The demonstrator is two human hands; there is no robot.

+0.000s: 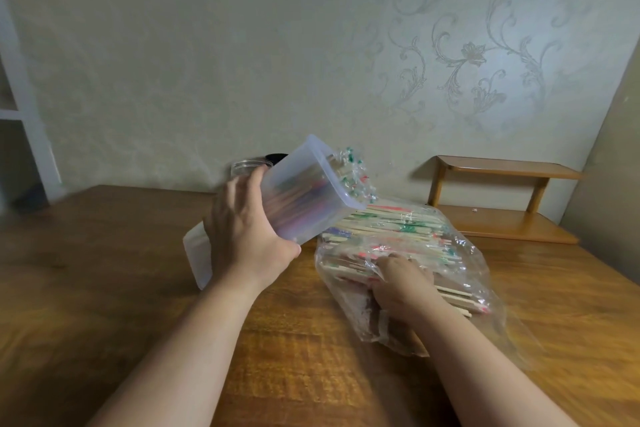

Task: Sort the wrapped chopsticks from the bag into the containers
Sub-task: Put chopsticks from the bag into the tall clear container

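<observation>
Wooden table [104, 270] under chopstick bag [467, 253] and white container [198, 255]

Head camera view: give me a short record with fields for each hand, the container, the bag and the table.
Left: left hand grips translucent container, tilted, mouth toward the clear plastic bag
Container: wrapped chopsticks stick out of its mouth
Right: right hand in the bag, fingers curled on chopsticks there
Bag: lies on wooden table, full of chopsticks
Behind: clear jar by the wall
</observation>
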